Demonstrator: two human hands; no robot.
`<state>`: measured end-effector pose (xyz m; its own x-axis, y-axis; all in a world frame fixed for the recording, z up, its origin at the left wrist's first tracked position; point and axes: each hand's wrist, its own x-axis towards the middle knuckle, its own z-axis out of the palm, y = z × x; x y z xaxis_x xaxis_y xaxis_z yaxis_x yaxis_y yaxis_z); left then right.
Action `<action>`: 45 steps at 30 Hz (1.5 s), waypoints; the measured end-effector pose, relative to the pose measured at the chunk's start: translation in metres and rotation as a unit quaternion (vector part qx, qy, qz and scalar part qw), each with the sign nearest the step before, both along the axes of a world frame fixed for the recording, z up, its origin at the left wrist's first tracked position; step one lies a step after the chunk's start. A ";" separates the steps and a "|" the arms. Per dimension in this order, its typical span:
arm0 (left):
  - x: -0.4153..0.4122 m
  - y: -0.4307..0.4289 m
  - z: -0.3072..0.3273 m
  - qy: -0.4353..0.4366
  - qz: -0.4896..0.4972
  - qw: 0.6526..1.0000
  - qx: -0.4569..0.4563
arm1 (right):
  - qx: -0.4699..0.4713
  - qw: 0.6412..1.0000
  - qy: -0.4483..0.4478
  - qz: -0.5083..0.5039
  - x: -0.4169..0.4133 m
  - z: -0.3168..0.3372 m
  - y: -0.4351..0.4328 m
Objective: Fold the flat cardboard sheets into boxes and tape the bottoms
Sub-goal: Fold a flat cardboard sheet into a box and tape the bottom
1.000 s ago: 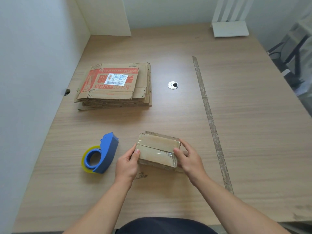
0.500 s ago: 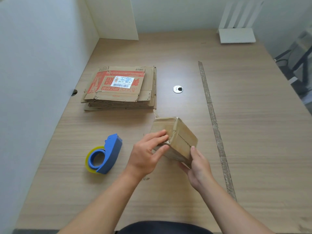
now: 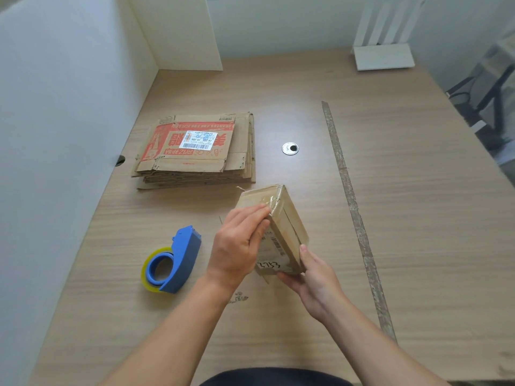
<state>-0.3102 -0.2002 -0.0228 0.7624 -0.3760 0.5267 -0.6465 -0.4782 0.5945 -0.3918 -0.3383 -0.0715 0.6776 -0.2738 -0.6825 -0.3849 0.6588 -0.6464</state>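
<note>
While the light wooden table (image 3: 418, 218) carried a stack of flat printed cardboard sheets (image 3: 195, 151) far left, the small brown taped cardboard box (image 3: 287, 227) was tilted near the middle, with the blue tape dispenser (image 3: 175, 260) to its left. The left hand (image 3: 237, 246) pressed straight fingers on the box; the right hand (image 3: 315, 280) had fingers curled round its near corner.

Left hand (image 3: 237, 246) flat on tilted box (image 3: 287, 227); right hand (image 3: 315, 277) grips near end.
</note>
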 end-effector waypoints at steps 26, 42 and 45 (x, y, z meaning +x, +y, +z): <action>0.010 0.005 0.028 0.313 0.058 0.945 -0.082 | -0.579 0.795 -0.180 0.016 0.017 0.010 -0.040; 0.013 0.016 0.004 0.446 -0.011 0.885 -0.133 | -0.115 0.980 -0.146 0.071 0.024 0.029 -0.077; 0.011 0.014 -0.006 0.458 -0.042 0.887 -0.037 | -0.175 0.969 -0.161 0.063 0.016 0.020 -0.082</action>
